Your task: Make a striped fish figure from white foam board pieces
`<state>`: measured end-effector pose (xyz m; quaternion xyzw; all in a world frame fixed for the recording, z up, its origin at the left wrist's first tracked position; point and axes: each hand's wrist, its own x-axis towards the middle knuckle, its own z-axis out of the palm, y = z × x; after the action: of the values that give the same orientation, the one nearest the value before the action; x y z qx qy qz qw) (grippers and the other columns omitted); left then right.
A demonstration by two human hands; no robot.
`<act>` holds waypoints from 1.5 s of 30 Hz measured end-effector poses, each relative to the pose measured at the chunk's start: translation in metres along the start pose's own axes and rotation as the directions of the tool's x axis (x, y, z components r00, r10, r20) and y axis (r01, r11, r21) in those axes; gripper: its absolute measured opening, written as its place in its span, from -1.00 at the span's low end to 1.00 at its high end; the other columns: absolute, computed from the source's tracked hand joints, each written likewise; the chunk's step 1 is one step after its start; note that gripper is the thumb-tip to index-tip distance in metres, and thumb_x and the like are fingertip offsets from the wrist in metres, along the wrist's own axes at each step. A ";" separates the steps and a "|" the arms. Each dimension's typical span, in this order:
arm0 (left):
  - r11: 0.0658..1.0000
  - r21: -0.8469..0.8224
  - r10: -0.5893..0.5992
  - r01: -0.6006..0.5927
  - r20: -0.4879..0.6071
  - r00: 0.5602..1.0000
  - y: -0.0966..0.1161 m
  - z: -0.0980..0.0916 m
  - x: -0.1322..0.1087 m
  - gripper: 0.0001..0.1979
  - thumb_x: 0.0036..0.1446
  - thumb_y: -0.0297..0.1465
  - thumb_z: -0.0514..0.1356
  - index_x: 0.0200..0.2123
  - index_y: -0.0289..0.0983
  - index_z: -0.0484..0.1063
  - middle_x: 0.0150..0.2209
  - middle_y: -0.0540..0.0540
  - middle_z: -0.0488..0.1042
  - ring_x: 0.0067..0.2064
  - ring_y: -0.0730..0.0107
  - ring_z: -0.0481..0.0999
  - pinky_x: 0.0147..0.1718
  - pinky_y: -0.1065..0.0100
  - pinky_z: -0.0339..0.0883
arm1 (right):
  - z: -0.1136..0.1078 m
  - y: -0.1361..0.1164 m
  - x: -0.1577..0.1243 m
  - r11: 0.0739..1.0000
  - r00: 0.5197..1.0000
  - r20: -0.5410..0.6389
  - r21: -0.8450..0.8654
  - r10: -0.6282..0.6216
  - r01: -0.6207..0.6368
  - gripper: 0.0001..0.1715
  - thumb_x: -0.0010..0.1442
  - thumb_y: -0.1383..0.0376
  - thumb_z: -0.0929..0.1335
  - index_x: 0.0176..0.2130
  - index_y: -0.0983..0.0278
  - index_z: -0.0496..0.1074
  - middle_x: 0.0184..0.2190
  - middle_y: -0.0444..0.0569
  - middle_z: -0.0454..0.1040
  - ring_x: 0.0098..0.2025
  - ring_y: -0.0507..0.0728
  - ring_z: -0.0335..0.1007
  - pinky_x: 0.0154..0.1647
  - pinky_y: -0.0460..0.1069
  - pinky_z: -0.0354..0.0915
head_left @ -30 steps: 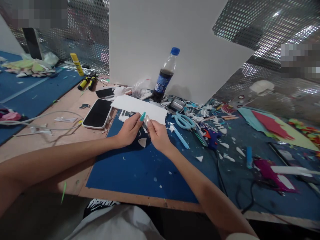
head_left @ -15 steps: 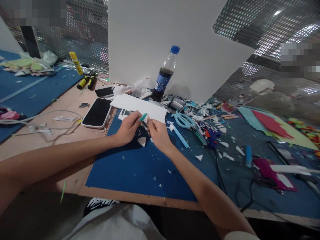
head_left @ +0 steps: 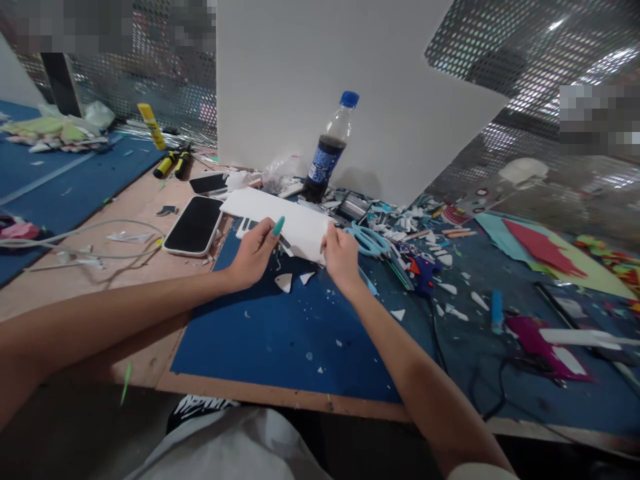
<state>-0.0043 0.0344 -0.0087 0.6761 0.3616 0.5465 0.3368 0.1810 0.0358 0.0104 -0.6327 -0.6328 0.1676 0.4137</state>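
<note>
A small teal leaf-shaped piece (head_left: 279,226) stands upright at the thumb and fingertips of my left hand (head_left: 254,257), which is closed on it. Beside those fingers lies a thin grey strip, partly covered. My right hand (head_left: 343,257) has its fingers closed at the right end of a white board (head_left: 280,210); the fingers hide the exact grip. Below the hands, two white offcuts, one rounded (head_left: 284,283) and one pointed (head_left: 307,277), rest on the blue mat (head_left: 280,340).
A cola bottle (head_left: 326,157) stands behind the board. Light-blue scissors (head_left: 369,240), a blue glue gun (head_left: 425,273) with its cord and many scraps lie to the right. On the left are a phone (head_left: 194,227), pliers (head_left: 173,163) and a glue stick (head_left: 152,127).
My right hand has moved right, away from my left hand, to the board's right end. The teal piece now points more upright in my left hand, which has shifted slightly left.
</note>
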 end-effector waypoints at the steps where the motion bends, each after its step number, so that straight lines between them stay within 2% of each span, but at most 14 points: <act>1: 1.000 -0.016 -0.007 0.008 0.003 1.000 -0.001 0.001 0.000 -0.61 0.32 -0.11 -0.02 -0.48 -0.22 0.16 -0.56 0.05 0.15 -0.53 0.49 0.13 -0.54 0.38 0.06 | -0.003 0.006 0.004 0.995 0.999 -0.042 -0.100 -0.023 0.019 -0.34 0.31 -0.04 0.05 -0.60 0.25 0.27 -0.66 -0.06 0.25 -0.54 0.09 0.17 -0.39 0.02 0.09; 3: 0.999 -0.046 -0.023 0.023 0.009 1.000 -0.004 0.002 0.000 -0.59 0.30 -0.09 0.01 -0.50 -0.22 0.15 -0.58 0.05 0.14 -0.56 0.50 0.10 -0.58 0.38 0.03 | -0.009 0.014 0.010 0.970 0.991 -0.106 -0.235 -0.080 0.053 -0.43 0.31 0.01 0.08 -0.36 0.30 0.44 -0.54 0.03 0.32 -0.40 0.17 0.22 -0.28 0.08 0.12; 5: 0.997 -0.071 -0.037 0.038 0.012 0.999 -0.004 0.003 0.000 -0.58 0.27 -0.07 0.03 -0.51 -0.22 0.16 -0.59 0.05 0.16 -0.56 0.51 0.10 -0.59 0.40 0.03 | -0.013 0.017 0.013 0.945 0.977 -0.157 -0.314 -0.143 0.087 -0.48 0.30 0.05 0.11 -0.13 0.33 0.44 -0.41 0.13 0.36 -0.25 0.26 0.22 -0.17 0.16 0.12; 6: 0.996 -0.081 -0.043 0.044 0.014 0.999 -0.004 0.004 0.000 -0.58 0.26 -0.07 0.05 -0.52 -0.23 0.17 -0.60 0.05 0.17 -0.56 0.51 0.12 -0.60 0.41 0.03 | -0.014 0.015 0.012 0.935 0.969 -0.177 -0.339 -0.174 0.106 -0.49 0.30 0.06 0.13 -0.09 0.33 0.43 -0.34 0.18 0.36 -0.18 0.29 0.20 -0.12 0.20 0.10; 8: 0.994 -0.094 -0.052 0.054 0.019 0.998 -0.003 0.004 0.001 -0.56 0.24 -0.06 0.07 -0.54 -0.24 0.19 -0.61 0.06 0.18 -0.57 0.53 0.13 -0.60 0.42 0.04 | -0.014 0.008 0.008 0.914 0.951 -0.179 -0.365 -0.254 0.175 -0.51 0.31 0.07 0.11 -0.19 0.33 0.44 -0.26 0.22 0.35 -0.12 0.30 0.16 -0.06 0.23 0.07; 10: 0.993 -0.104 -0.055 0.058 0.025 0.998 -0.001 0.004 0.002 -0.55 0.22 -0.05 0.09 -0.55 -0.25 0.19 -0.62 0.08 0.16 -0.58 0.54 0.11 -0.61 0.43 0.02 | -0.011 -0.005 0.000 0.904 0.938 -0.077 -0.304 -0.339 0.302 -0.51 0.33 0.07 0.07 -0.37 0.28 0.37 -0.31 0.16 0.34 -0.17 0.25 0.16 -0.08 0.18 0.09; 12: 0.992 -0.116 -0.052 0.055 0.032 0.998 0.000 0.004 0.002 -0.54 0.21 -0.04 0.11 -0.56 -0.25 0.18 -0.62 0.09 0.14 -0.57 0.54 0.10 -0.60 0.43 0.03 | -0.006 -0.019 -0.011 0.878 0.892 0.123 -0.161 -0.434 0.450 -0.53 0.34 0.05 0.06 -0.45 0.22 0.22 -0.43 0.04 0.30 -0.28 0.18 0.16 -0.18 0.09 0.12; 15: 0.988 -0.146 -0.037 0.044 0.050 0.998 -0.001 0.004 0.003 -0.51 0.19 0.00 0.09 -0.56 -0.25 0.15 -0.59 0.08 0.12 -0.53 0.52 0.10 -0.55 0.42 0.07 | 0.003 -0.034 -0.024 0.859 0.825 0.283 -0.007 -0.489 0.512 -0.58 0.34 0.03 0.10 -0.47 0.19 0.08 -0.50 -0.06 0.23 -0.36 0.13 0.12 -0.34 0.01 0.08; 18: 0.984 -0.174 -0.028 0.041 0.074 0.997 -0.001 0.004 0.004 -0.49 0.20 0.04 0.05 -0.56 -0.24 0.13 -0.57 0.08 0.09 -0.53 0.51 0.07 -0.55 0.41 0.07 | 0.008 -0.038 -0.030 0.882 0.837 0.302 0.027 -0.456 0.471 -0.60 0.33 0.07 0.15 -0.48 0.19 0.03 -0.52 -0.09 0.20 -0.38 0.11 0.11 -0.39 -0.01 0.04; 23: 0.979 -0.200 -0.029 0.049 0.100 0.995 0.004 0.005 0.004 -0.48 0.19 0.10 0.00 -0.54 -0.22 0.16 -0.59 0.07 0.10 -0.55 0.50 0.07 -0.59 0.40 0.08 | 0.009 -0.033 -0.027 0.908 0.851 0.318 0.120 -0.419 0.402 -0.65 0.31 0.13 0.19 -0.46 0.20 0.08 -0.51 -0.12 0.18 -0.39 0.09 0.15 -0.38 -0.02 0.07; 32: 0.976 -0.202 -0.059 0.082 0.117 0.991 0.002 0.005 0.004 -0.49 0.19 0.08 0.02 -0.54 -0.22 0.11 -0.61 0.07 0.10 -0.57 0.51 0.07 -0.62 0.40 0.06 | 0.013 -0.032 -0.030 0.927 0.884 0.330 0.288 -0.331 0.240 -0.55 0.28 -0.05 0.16 -0.46 0.20 0.11 -0.55 -0.15 0.20 -0.45 0.06 0.16 -0.42 -0.03 0.09; 37: 0.976 -0.203 -0.060 0.079 0.102 0.993 0.004 0.006 0.003 -0.52 0.21 0.03 0.03 -0.53 -0.21 0.08 -0.60 0.08 0.06 -0.57 0.52 0.05 -0.62 0.41 0.04 | 0.018 -0.031 -0.032 0.901 0.906 0.307 0.406 -0.291 0.152 -0.56 0.25 -0.05 0.20 -0.44 0.20 0.15 -0.54 -0.17 0.21 -0.49 0.02 0.13 -0.46 -0.05 0.07; 41: 0.976 -0.201 -0.067 0.084 0.090 0.994 0.004 0.006 0.003 -0.53 0.21 0.02 0.04 -0.52 -0.22 0.09 -0.59 0.10 0.05 -0.58 0.54 0.03 -0.63 0.43 0.01 | 0.020 -0.029 -0.034 0.904 0.921 0.323 0.424 -0.217 0.064 -0.56 0.25 -0.06 0.19 -0.44 0.20 0.16 -0.56 -0.18 0.20 -0.51 0.02 0.13 -0.48 -0.05 0.09; 45: 0.974 -0.205 -0.081 0.098 0.089 0.993 0.003 0.006 0.003 -0.54 0.21 0.02 0.03 -0.49 -0.23 0.12 -0.58 0.09 0.09 -0.58 0.55 0.08 -0.62 0.45 0.08 | 0.023 -0.027 -0.033 0.884 0.920 0.347 0.467 -0.181 -0.003 -0.55 0.24 -0.08 0.20 -0.44 0.20 0.18 -0.59 -0.21 0.19 -0.57 0.00 0.12 -0.51 -0.05 0.12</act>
<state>0.0022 0.0350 -0.0060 0.6414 0.3186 0.5383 0.4443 0.1413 0.0082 0.0059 -0.4418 -0.6721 0.4123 0.4278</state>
